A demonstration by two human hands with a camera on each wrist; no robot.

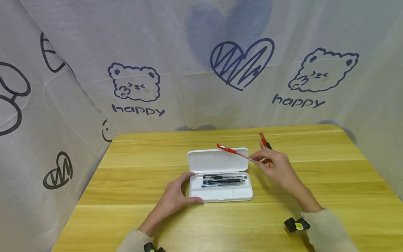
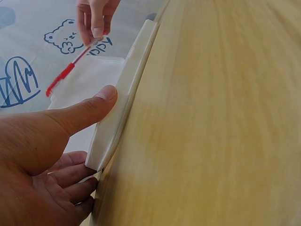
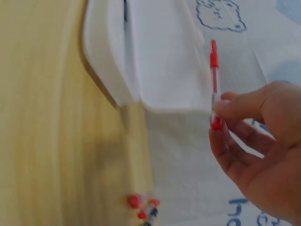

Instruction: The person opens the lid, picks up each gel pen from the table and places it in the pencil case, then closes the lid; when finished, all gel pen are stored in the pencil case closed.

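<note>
A white pencil case [image 1: 220,195] lies with its lid raised on the table. Several black and blue pens [image 1: 224,181] lie side by side in its rear compartment. My left hand [image 1: 174,196] grips the case's left end, thumb along the front wall [image 2: 117,122] and fingers at the far side. Above the right part of the lid, my right hand [image 1: 277,168] pinches a red pen [image 1: 227,149] near one end, its red cap pointing left. In the right wrist view the red pen [image 3: 215,77] sits between thumb and fingers.
Behind my right hand more pens [image 1: 263,140], red and black, lie on the wooden table [image 1: 132,168], partly hidden by the hand. A white cloth [image 1: 189,94] with bear and heart drawings hangs beyond the table's back edge.
</note>
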